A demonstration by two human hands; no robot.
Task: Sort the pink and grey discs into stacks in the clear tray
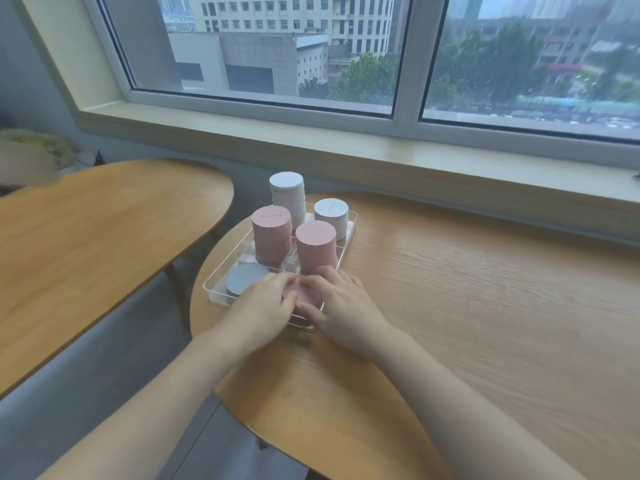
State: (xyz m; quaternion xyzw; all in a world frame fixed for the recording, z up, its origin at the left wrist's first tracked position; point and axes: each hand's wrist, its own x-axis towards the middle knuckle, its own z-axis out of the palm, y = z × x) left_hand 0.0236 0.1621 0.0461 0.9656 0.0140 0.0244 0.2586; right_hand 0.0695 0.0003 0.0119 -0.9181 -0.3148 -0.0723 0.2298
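Knocking over the nearer tall pink stack (316, 245) is judged the main risk, since both hands are worked just below it at frame centre. A low pink stack (302, 293) in the clear tray's (215, 285) lower-right compartment is gripped between the left hand (265, 301) and right hand (341, 304), fingers curled round it. Counted on the counter (450, 306): two tall pink stacks, two pale grey stacks, one low darker grey stack (244, 277).

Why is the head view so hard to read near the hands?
Head view: soft daylight from the window, no glare; wide-angle bending curves the sill; both hands, left and right, are slightly blurred and hide the pink discs between them.
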